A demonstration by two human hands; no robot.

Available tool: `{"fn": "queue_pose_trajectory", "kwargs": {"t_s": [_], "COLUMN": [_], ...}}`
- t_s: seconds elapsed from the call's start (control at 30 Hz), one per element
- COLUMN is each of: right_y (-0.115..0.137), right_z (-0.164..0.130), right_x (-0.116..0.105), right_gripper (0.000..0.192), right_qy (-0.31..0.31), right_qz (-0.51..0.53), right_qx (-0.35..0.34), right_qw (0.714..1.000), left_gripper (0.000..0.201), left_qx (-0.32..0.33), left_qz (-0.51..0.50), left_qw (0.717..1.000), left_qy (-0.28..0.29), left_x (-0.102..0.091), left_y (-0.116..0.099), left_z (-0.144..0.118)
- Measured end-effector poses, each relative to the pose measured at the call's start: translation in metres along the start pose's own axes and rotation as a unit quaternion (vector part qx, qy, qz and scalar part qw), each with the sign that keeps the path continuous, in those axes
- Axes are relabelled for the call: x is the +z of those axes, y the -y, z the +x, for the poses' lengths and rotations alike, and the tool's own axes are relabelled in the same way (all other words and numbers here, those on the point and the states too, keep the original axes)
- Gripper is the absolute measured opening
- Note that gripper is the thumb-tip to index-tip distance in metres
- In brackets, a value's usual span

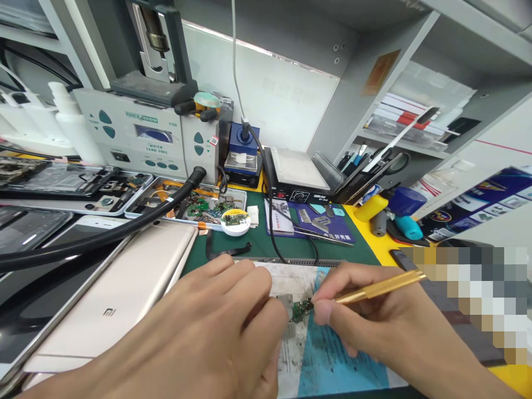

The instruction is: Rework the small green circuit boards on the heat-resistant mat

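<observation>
My left hand (pixel 216 327) lies low in the foreground with its fingers curled, its fingertips pressing on a small green circuit board (pixel 300 309) with a metal part at its left end. My right hand (pixel 374 327) grips a slim gold-coloured tool (pixel 382 287) like a pen, its tip touching the board. The board rests on a worn white and blue work pad (pixel 328 360) on a green mat (pixel 257 244).
A gold phone back (pixel 120 293) lies left of my left hand, crossed by a thick black hose (pixel 124 227). Behind stand a grey rework station (pixel 137 138), a tray of small boards (pixel 195 208), a round white tin (pixel 235 220), a black heater plate (pixel 297 174) and tweezers (pixel 328 235).
</observation>
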State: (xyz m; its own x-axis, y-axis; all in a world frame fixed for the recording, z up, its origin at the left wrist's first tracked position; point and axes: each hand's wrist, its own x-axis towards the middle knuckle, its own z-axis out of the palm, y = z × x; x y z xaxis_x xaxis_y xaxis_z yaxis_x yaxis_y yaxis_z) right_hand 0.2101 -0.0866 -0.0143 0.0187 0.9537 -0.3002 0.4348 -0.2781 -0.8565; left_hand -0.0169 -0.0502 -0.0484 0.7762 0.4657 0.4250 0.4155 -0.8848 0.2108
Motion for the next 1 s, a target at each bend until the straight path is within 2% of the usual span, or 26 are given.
{"fn": "queue_pose_trajectory", "kwargs": {"t_s": [0.3,0.4,0.53,1.0], "right_y": [-0.001,-0.001,-0.001,0.001], "right_z": [0.002,0.002,-0.001,-0.002], "right_x": [-0.003,-0.002,0.002,0.003], "right_gripper": [0.014,0.013,0.015,0.017], "right_qy": [0.027,0.013,-0.016,-0.003], "right_qz": [-0.007,-0.002,0.001,0.010], "right_qx": [-0.004,-0.008,-0.011,-0.012], "right_qw": [1.000,1.000,1.000,1.000], "left_gripper": [0.011,0.007,0.008,0.004], "left_qx": [-0.006,-0.024,-0.014,-0.019], "left_qz": [-0.021,-0.030,-0.039,-0.052], "left_qw": [1.000,0.999,0.999,0.998], "left_qy": [-0.007,-0.031,-0.010,-0.032], "left_x": [0.004,0.010,0.012,0.014], "left_y": [-0.001,-0.001,-0.002,-0.003], "left_z": [0.001,-0.003,-0.005,-0.003]}}
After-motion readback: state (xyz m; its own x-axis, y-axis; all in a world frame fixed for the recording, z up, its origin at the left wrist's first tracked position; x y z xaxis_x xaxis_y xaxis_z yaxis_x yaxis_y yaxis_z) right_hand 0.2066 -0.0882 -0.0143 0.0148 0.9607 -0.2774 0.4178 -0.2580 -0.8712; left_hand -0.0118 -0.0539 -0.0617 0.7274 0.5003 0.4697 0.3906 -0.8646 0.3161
